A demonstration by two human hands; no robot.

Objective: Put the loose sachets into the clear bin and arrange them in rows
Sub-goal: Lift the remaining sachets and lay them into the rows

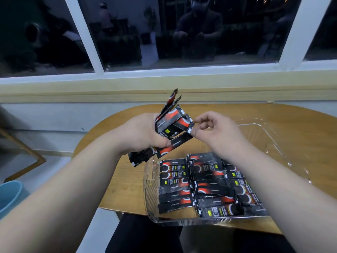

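Bin (148, 181), near end: sachets (206, 179) flat in three rows; far half bare. Left hand (144, 134): fingers clamped on loose bundle (169, 123) above table (109, 136). Right hand (217, 132): thumb and forefinger pinch one sachet (184, 125) by its end. Roughly half done.

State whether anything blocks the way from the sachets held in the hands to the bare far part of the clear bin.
Nothing visible does. The left hand grips the bundle of sachets and the right hand pinches one sachet. The clear bin is open-topped, and only its near part holds rows of sachets.
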